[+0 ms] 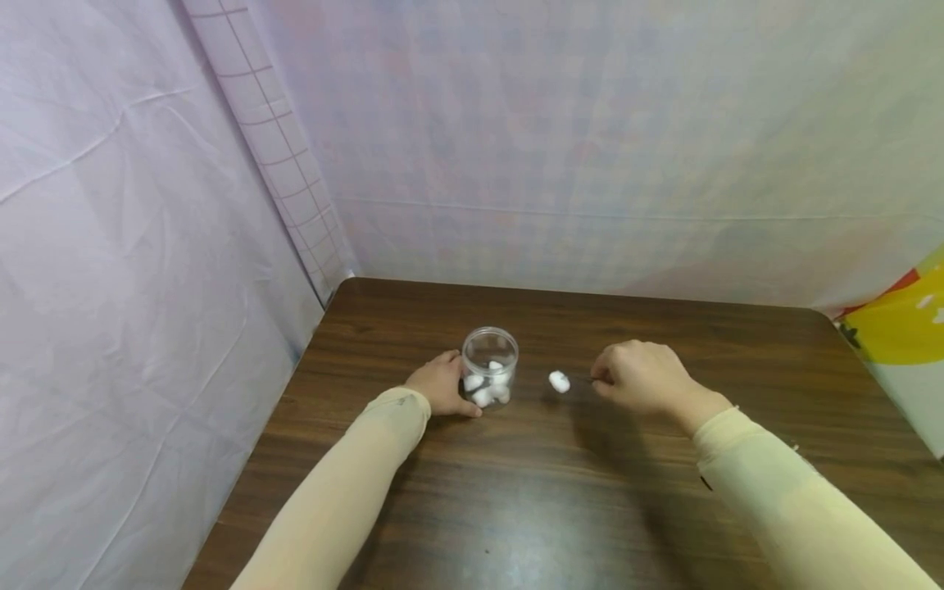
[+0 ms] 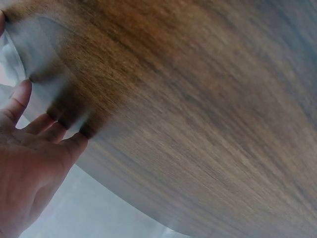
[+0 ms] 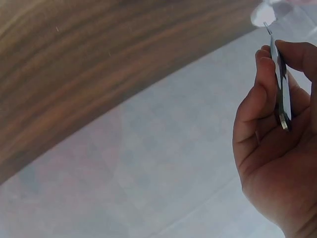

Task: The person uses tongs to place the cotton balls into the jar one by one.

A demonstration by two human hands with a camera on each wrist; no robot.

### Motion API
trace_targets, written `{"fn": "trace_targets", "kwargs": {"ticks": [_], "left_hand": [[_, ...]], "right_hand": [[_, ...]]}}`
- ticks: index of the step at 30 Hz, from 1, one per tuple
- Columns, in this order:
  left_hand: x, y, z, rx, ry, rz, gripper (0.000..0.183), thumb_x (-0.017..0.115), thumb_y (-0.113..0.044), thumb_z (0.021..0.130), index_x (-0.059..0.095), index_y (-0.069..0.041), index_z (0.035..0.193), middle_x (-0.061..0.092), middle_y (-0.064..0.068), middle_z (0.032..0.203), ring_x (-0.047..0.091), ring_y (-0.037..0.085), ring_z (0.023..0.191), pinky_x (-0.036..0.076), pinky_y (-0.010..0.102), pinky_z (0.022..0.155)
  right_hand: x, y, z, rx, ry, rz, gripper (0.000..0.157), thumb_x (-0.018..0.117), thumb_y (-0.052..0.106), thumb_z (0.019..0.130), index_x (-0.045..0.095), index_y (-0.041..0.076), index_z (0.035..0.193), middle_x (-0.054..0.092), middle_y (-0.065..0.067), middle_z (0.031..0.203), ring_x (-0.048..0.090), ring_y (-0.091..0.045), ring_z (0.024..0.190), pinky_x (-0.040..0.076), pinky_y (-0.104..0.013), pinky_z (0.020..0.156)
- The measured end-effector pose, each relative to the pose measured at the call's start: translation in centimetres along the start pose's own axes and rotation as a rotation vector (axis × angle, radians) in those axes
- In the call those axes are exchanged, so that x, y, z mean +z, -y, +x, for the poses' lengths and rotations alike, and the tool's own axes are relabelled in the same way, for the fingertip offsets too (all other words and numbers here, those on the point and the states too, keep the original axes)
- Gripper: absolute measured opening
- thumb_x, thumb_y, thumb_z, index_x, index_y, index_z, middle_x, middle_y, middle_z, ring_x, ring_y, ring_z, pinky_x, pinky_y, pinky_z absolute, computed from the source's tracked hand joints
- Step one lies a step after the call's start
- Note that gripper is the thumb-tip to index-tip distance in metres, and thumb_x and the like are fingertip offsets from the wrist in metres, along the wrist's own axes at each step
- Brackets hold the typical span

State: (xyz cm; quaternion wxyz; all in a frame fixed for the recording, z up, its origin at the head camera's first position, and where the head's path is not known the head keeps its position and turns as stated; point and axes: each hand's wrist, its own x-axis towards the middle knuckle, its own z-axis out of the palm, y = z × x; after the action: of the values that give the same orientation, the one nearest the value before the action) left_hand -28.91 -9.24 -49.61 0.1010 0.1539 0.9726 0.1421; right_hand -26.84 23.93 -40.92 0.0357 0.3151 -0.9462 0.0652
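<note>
A clear round jar (image 1: 490, 365) stands upright on the table with several white cotton balls (image 1: 483, 397) inside. My left hand (image 1: 440, 385) holds the jar low on its left side, thumb in front and fingers behind. In the left wrist view, several fingertips of that left hand (image 2: 39, 153) rest on the tabletop beside the jar's edge. To the right, my right hand (image 1: 642, 377) pinches metal tweezers (image 3: 281, 82) between thumb and fingers. A cotton ball (image 1: 559, 382) is at the tweezers' tips, apart from the jar and above the table.
The dark wood-grain table (image 1: 487, 508) has rounded far corners. Pale cloth hangs behind it (image 1: 590, 147) and along the left side. A yellow and red patterned item (image 1: 903, 324) is past the right edge.
</note>
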Motion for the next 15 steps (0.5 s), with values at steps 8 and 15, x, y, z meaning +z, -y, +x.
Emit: {"fn": "trace_targets", "kwargs": {"ticks": [8,15], "left_hand": [[-0.3,-0.1,-0.1,-0.01,0.004,-0.006,0.084,0.082,-0.058,0.073,0.055,-0.008,0.136,0.036,0.015,0.155,0.041,0.034,0.137,0.037,0.046,0.11],[0.0,0.5,0.0,-0.023,-0.001,-0.004,0.09,0.082,-0.059,0.073,0.051,-0.009,0.141,0.036,0.013,0.155,0.042,0.033,0.137,0.038,0.045,0.11]], "right_hand": [[-3.0,0.4,1.4,0.001,-0.052,-0.022,0.006,0.074,0.023,0.087,0.076,0.02,0.091,0.068,0.008,0.085,0.051,-0.007,0.06,0.041,-0.03,0.046],[-4.6,2.3,3.8,-0.054,-0.119,-0.04,0.005,0.073,0.023,0.086,0.076,0.021,0.089,0.065,0.009,0.082,0.05,-0.009,0.058,0.041,-0.031,0.046]]}}
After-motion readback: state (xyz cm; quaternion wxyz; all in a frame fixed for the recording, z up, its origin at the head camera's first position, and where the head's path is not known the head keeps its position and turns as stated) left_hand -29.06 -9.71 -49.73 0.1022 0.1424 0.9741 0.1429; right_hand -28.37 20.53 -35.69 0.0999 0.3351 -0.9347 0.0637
